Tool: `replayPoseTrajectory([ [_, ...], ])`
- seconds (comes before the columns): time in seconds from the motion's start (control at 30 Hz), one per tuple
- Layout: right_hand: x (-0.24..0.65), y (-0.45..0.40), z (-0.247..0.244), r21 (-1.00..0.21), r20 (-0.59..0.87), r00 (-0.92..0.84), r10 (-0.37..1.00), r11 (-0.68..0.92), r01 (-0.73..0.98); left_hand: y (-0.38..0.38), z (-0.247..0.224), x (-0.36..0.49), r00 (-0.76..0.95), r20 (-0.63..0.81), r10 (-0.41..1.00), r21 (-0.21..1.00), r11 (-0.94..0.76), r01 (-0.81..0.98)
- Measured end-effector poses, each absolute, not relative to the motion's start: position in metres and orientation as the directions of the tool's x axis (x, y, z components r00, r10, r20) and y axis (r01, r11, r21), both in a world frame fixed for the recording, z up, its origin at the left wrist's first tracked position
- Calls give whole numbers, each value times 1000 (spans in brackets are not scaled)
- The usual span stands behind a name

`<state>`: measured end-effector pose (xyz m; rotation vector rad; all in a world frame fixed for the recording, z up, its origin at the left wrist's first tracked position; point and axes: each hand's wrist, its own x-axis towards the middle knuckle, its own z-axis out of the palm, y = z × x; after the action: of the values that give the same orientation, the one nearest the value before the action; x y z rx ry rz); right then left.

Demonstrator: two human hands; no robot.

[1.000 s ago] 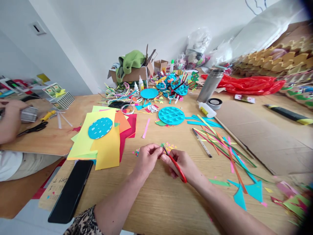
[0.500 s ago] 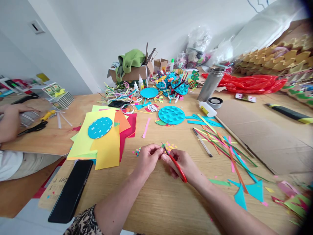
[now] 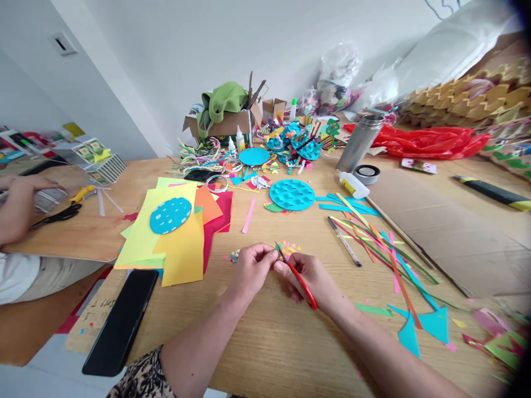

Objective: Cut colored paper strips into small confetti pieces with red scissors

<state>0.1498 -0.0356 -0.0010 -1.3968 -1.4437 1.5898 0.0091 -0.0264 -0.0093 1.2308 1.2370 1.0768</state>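
My right hand (image 3: 309, 273) holds red-handled scissors (image 3: 302, 284), their dark blades pointing up and left toward my left fingertips. My left hand (image 3: 256, 265) is closed in a pinch beside the blades; whatever lies between its fingertips is too small to make out. Just beyond the hands is a small pile of yellow and pink paper bits (image 3: 291, 247). Left of my left hand lies a little heap of coloured dots (image 3: 234, 256). A blue textured paper disc (image 3: 292, 194) rests farther back.
At left are coloured sheets (image 3: 182, 254) with a blue dotted oval (image 3: 170, 215), and a black phone (image 3: 120, 323). Paper strips (image 3: 394, 254), a pen (image 3: 345, 241), a steel bottle (image 3: 360, 143) and cardboard (image 3: 448, 232) lie right. Another person's hand (image 3: 25, 193) shows far left.
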Motion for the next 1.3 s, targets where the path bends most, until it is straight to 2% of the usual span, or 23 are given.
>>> replayPoseTrajectory([
  [0.37, 148, -36, -4, -936, -320, -263, 910, -261, 235, -26, -8, 10, 52, -113, 992, 993, 112, 29],
  [0.7, 148, -36, -2, -933, -318, -231, 920, -260, 249, -26, -1, 13, 9, -236, 972, 962, 235, -140],
  [1.07, 149, -36, -9, -936, -331, -232, 915, -286, 206, -23, -7, 11, 21, -264, 964, 934, 261, -243],
  [1.3, 159, -32, -4, -926, -349, -349, 870, -262, 273, -18, 4, 1, 71, -265, 962, 936, 275, -220],
])
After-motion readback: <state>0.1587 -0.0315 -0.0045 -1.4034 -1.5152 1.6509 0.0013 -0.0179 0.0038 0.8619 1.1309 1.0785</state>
